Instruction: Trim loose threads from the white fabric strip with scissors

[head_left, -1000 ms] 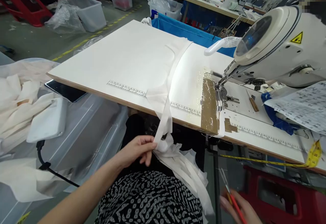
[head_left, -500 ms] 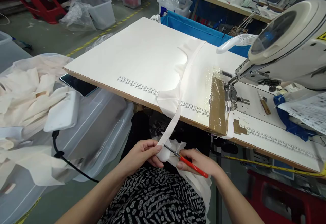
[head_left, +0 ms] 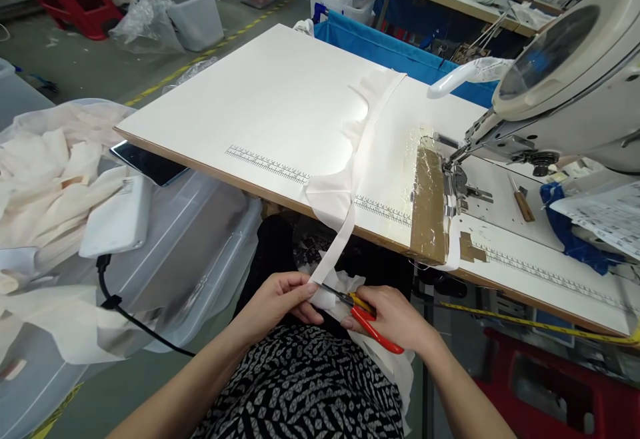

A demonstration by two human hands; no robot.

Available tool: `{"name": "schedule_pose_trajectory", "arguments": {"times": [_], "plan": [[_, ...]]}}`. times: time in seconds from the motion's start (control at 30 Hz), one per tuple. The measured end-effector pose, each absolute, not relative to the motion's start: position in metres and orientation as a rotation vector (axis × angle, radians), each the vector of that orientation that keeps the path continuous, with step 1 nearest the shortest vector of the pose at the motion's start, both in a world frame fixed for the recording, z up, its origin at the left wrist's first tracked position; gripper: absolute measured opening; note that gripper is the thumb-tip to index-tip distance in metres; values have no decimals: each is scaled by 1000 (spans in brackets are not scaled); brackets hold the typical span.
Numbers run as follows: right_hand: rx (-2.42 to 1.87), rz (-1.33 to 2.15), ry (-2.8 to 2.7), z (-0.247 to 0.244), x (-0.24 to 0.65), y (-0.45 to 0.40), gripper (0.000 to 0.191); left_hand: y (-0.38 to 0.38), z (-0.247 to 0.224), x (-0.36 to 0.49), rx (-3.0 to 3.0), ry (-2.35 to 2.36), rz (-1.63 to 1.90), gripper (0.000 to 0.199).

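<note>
My left hand [head_left: 290, 299] pinches the lower end of a pale fabric strip [head_left: 333, 252] above my lap. In my right hand [head_left: 387, 312] are small scissors [head_left: 373, 332] with red and yellow handles. Their blades point left and meet the strip beside my left fingertips. From there the strip runs up over the table's front edge and joins a thin pale fabric piece [head_left: 327, 192] lying on the white table [head_left: 240, 99]. More pale fabric [head_left: 387, 362] hangs over my lap below my right hand.
At the right stands a sewing machine [head_left: 575, 59], with a small tool [head_left: 523, 202] beside it. Clear bins [head_left: 200, 246] with pale fabric [head_left: 50, 179], a white power bank [head_left: 117, 216] and a phone [head_left: 150, 162] are at the left. A blue fabric bin [head_left: 390, 52] is behind the table.
The scissors' handles have spread apart, and the yellow one now shows. The scissors' tips stay by my left fingertips. The view has shifted slightly.
</note>
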State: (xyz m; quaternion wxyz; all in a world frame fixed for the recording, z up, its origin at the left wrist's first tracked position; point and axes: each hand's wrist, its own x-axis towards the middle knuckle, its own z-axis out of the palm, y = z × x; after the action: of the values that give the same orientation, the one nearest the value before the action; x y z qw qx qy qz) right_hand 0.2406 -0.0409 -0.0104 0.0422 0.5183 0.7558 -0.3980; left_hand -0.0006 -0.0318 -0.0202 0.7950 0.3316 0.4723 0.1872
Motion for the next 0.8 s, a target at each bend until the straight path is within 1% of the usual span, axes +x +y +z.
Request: {"name": "schedule_pose_trajectory", "arguments": {"times": [0.3,0.63,0.8], "plan": [[1624,-1239,2333,-18,241,-44,61,-31,-18,-4,723,993,390,41],[1629,-1073,2445,-13,232,-40,56,-31,-18,-4,715,1002,384,42],[1646,-1128,2431,-19,228,-37,58,-30,-16,-3,719,1012,371,44]]}}
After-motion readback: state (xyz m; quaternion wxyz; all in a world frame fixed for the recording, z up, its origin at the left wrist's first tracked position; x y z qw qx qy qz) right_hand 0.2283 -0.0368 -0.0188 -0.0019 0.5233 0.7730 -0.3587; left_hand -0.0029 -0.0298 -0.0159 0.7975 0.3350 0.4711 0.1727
